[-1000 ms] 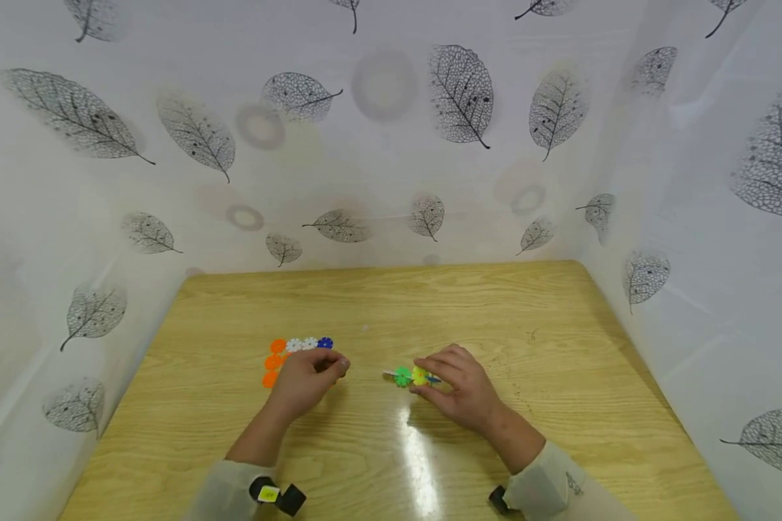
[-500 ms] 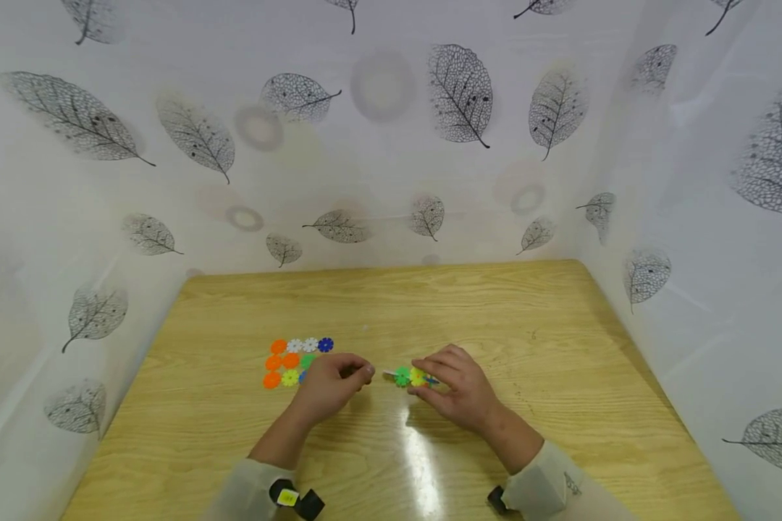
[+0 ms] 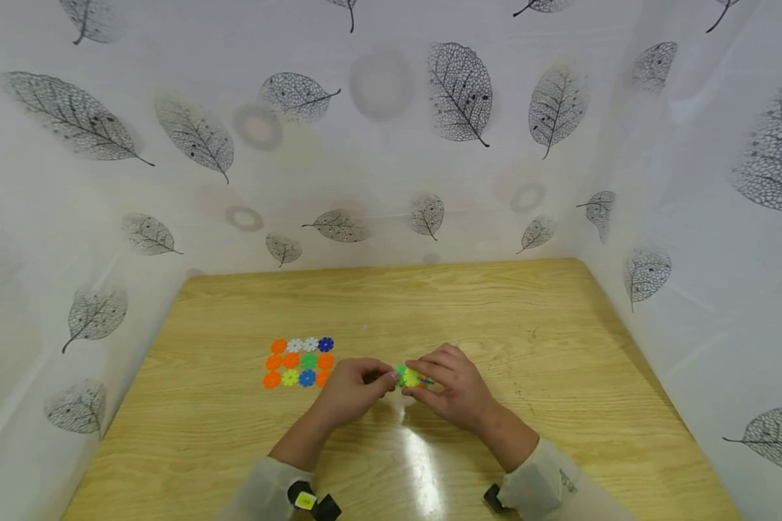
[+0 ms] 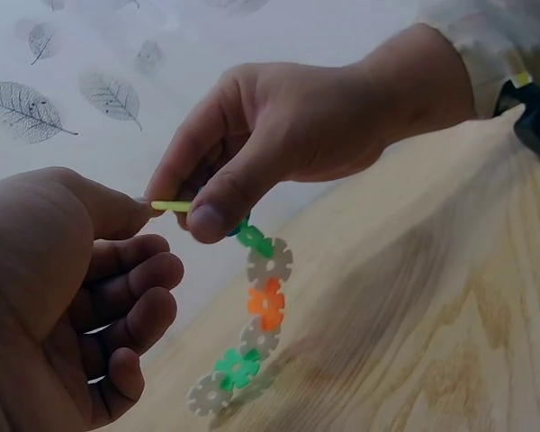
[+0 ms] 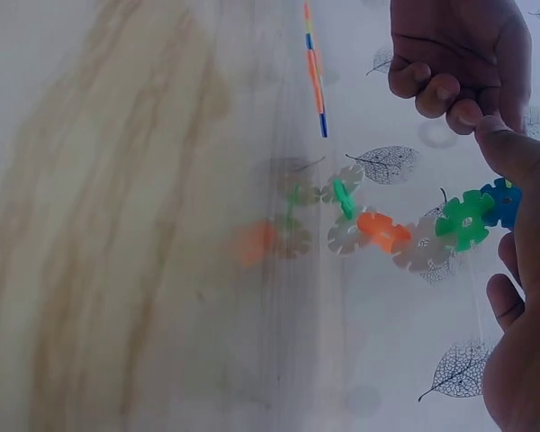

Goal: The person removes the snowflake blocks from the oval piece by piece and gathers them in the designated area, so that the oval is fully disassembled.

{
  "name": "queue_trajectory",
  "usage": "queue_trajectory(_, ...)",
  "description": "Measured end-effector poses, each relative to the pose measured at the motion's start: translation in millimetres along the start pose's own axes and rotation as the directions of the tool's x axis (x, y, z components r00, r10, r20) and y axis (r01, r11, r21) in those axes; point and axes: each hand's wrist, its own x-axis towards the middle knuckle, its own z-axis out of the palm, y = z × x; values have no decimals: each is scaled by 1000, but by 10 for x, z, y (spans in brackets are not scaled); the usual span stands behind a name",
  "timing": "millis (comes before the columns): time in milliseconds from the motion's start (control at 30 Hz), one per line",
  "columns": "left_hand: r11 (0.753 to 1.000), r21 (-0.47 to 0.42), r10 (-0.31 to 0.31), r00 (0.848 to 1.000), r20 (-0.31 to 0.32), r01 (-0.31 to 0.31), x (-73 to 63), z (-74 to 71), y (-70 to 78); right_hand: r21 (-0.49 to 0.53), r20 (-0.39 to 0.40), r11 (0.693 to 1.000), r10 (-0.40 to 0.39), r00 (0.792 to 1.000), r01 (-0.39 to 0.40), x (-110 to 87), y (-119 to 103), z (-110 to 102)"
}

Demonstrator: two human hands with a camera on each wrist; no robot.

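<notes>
In the head view my left hand (image 3: 358,391) meets my right hand (image 3: 452,387) above the table. Between their fingertips, the left wrist view has a yellow slotted snowflake disc (image 4: 170,206) edge-on. My left hand (image 4: 45,279) pinches at its edge with thumb and forefinger, its other fingers curled. My right hand (image 4: 288,126) grips the yellow disc's other side with thumb and fingers. A chain of joined discs hangs below the right hand: a green disc (image 4: 255,241), an orange disc (image 4: 266,303), another green disc (image 4: 238,368), and grey-white ones between. The exact pinch point is partly hidden.
Rows of loose snowflake discs, including an orange disc (image 3: 271,380) and a dark blue disc (image 3: 326,344), lie left of the hands on the wooden table (image 3: 528,311). A leaf-printed white curtain (image 3: 378,145) surrounds the table's back and sides.
My left hand has moved right from the loose discs to the right hand, uncovering more of the rows. The right hand has shifted slightly left, still holding the chain.
</notes>
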Motion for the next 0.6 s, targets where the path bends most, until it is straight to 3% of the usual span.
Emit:
queue_trajectory(200,1000,-6,0,1000,11,0,23,71,31,-7,0,999,-36,999,36,15,7,20)
queue_trajectory(600,999,29,31,999,-40,-29,28,96,44,-9,25,1000,-2,1000,3,-6,5,27)
